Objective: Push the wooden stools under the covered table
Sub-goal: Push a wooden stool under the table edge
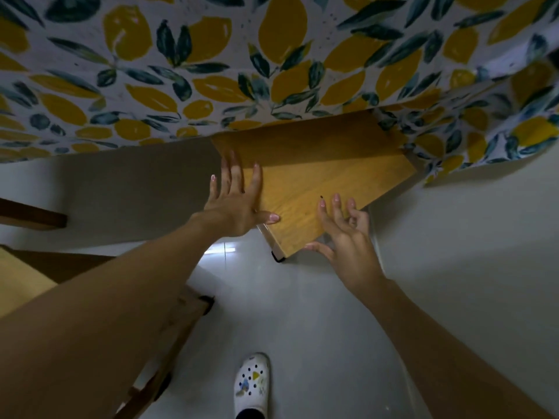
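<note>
A second stool [21, 279] sits at your far left, outside the tablecloth [211, 71]. Your left hand [239, 201] lies flat, fingers spread, on the stool [317, 189] that is half under the cloth. Your right hand [344, 234] hovers open-fingered at its near corner, gripping nothing.

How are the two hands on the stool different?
The left hand lies flat with its fingers spread on the wooden stool, near the tablecloth. The right hand sits nearer the stool's close corner, fingers curled, only fingertips and thumb touching it. The left hand reaches further under the cloth's edge than the right hand. Both are bare and touch the same stool.
</note>
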`<state>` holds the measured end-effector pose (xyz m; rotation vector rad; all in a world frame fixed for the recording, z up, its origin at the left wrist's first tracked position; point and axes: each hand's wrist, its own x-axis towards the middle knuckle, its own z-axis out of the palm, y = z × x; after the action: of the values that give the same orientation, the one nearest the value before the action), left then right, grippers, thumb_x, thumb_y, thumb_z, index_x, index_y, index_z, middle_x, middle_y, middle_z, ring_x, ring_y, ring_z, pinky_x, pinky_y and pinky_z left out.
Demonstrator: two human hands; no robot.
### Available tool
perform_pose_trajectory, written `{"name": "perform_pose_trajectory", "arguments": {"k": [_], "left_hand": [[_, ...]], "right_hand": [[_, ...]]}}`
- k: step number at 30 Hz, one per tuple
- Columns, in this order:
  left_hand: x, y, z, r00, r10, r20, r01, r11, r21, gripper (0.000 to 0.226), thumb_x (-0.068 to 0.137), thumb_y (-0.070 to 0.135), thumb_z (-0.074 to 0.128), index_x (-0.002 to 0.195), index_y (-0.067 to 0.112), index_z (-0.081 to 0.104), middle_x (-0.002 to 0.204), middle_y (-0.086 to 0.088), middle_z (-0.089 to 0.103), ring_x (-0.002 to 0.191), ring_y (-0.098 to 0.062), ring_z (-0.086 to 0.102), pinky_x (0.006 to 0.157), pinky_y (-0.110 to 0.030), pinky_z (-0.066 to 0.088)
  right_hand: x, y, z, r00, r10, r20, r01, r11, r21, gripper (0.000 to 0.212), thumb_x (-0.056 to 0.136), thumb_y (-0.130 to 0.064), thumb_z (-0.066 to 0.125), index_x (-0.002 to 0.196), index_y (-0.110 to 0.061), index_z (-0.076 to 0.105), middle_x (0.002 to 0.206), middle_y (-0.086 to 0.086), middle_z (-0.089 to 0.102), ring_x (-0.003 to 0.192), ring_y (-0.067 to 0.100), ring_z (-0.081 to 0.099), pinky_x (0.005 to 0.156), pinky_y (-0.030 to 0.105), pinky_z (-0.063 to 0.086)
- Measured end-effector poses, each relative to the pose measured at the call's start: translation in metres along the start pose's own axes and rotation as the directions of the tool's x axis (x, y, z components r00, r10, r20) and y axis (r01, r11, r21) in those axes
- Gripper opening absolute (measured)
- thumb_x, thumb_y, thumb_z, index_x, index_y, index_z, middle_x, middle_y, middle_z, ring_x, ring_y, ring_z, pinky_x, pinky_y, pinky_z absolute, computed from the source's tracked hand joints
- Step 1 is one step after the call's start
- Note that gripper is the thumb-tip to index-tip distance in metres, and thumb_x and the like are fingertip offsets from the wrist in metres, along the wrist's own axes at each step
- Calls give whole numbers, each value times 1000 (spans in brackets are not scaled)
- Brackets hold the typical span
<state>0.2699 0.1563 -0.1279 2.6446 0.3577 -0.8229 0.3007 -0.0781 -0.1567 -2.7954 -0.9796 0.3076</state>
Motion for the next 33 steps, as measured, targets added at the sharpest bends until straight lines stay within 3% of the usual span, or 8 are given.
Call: {"name": "perform_pose_trajectory", "arguments": {"k": [5,7,9,12,18,23,28,33], "left_hand": [[-15,6,12,992,-16,-126,9,998,-58,102,84,67,43,149,18,-18,153,-13,-33,141,-26,-29,116,-49,-13],[-30,5,24,977,-8,-211,-16,994,-112,93,89,63,38,150,14,-13,156,-9,-25,143,-21,-25,116,-45,-12],[-50,-2,38,965,-10,-263,-42,981,-190,85,93,57,33,150,13,-11,157,-8,-23,143,-19,-24,118,-44,-10],[-88,-19,63,953,-47,-300,-23,974,-225,79,94,56,27,150,15,-10,157,-5,-23,143,-17,-25,117,-43,-12],[-175,-62,107,914,-182,-363,85,960,-267,69,97,53,21,150,22,-11,158,2,-22,142,-13,-27,115,-37,-16],[-273,-99,153,825,-357,-438,181,901,-394,65,102,42,26,151,17,-8,160,0,-14,146,-16,-18,120,-43,-5],[-367,-132,207,740,-541,-400,308,801,-514,68,100,41,28,150,18,-12,158,0,-18,144,-15,-21,119,-43,-6],[-429,-183,250,722,-624,-298,439,747,-500,76,94,58,23,151,21,-11,155,-2,-25,143,-21,-25,118,-49,-6]], "right_hand": [[-7,-6,-6,998,34,60,-36,999,23,86,78,-64,37,144,-10,43,150,20,39,134,51,35,87,54,52],[-10,-9,-8,997,30,70,-29,999,-19,90,81,-69,30,150,-11,31,156,18,27,142,47,23,95,56,47],[-15,-11,-8,996,29,89,-26,999,-42,93,84,-73,22,155,-13,11,162,15,7,148,39,2,115,53,22],[-28,-25,-7,997,-7,71,9,999,-33,92,87,-74,18,154,-14,-2,162,10,-7,148,28,-11,119,43,-5],[-73,-91,8,986,-124,109,119,991,57,94,86,-75,18,154,-14,-3,162,7,-7,149,20,-13,121,40,-3],[-122,-162,27,952,-262,158,249,964,95,91,91,-72,30,154,-17,-7,161,3,-13,146,17,-20,117,34,-10],[-172,-242,48,878,-435,202,412,899,147,96,84,-77,14,154,-14,-6,160,4,-13,147,21,-17,121,39,-7],[-202,-318,75,837,-506,209,482,862,160,95,85,-75,18,154,-13,-3,162,8,-10,148,26,-13,121,43,-1]]}}
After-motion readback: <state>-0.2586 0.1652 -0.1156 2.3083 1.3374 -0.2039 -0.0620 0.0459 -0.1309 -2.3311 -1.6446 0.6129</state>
